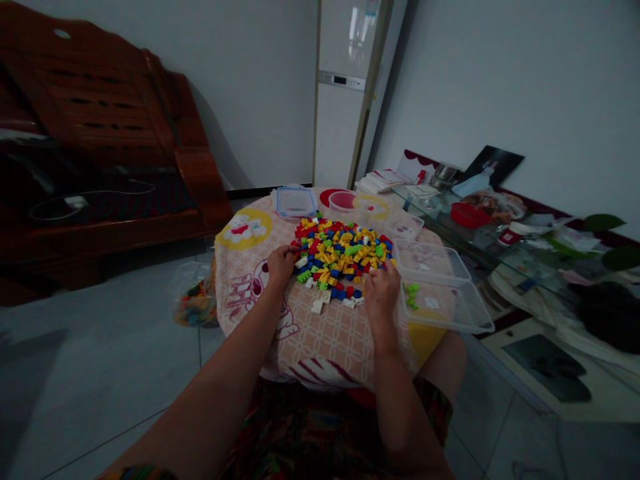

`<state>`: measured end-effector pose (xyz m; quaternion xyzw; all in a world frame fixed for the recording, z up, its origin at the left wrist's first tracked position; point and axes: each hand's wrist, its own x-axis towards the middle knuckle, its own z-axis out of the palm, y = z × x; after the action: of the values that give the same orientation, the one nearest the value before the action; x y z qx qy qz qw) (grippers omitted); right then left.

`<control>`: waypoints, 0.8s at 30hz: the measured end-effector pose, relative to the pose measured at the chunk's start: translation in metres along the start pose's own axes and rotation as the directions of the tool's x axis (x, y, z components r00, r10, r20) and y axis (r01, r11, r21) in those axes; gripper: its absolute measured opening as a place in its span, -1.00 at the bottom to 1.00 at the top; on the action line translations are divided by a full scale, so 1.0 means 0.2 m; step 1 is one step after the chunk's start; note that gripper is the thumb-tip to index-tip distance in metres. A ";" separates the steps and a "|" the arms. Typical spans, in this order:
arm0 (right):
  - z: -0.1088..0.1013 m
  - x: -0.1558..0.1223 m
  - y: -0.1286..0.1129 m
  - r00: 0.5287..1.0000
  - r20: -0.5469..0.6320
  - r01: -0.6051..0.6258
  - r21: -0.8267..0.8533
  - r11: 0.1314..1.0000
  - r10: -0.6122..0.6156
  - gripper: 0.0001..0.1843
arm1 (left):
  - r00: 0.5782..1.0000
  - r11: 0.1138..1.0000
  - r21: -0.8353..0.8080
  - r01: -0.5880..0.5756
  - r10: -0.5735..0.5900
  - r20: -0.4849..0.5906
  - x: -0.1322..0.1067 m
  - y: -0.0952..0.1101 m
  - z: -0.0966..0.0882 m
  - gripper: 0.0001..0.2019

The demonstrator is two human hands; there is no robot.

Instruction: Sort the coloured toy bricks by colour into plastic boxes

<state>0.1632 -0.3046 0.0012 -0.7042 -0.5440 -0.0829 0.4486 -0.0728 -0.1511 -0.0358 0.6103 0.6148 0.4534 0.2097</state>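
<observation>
A loose pile of toy building bricks (345,250) in red, yellow, blue, green and white lies on the cloth-covered round table. My left hand (281,265) is at the pile's left edge, its fingers curled in against red bricks. Along the right edge is my right hand (383,290), fingers bent and drawn together; their tips are partly hidden. Whatever either hand pinches is too small to make out. Just right of my right hand, a clear plastic box (470,313) holds a few green bricks (411,295).
Behind the pile are a blue-rimmed lid (295,201) and a round clear tub (343,200). A glass-topped cabinet with a red bowl (470,215) and clutter borders the table's right. A bag (196,303) sits on the floor at left, near a wooden bench (115,140).
</observation>
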 end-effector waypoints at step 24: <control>0.13 -0.08 -0.21 0.872 0.355 0.329 0.088 0.940 -0.338 -0.61 | 1.000 0.999 -0.030 0.018 -0.018 0.011 -0.01 0.02 -0.01 -0.59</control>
<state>0.1122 -0.2955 -0.0008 -0.5974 -0.7319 -0.0201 0.3272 -0.0721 -0.1537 -0.0321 0.6038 0.6123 0.4576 0.2261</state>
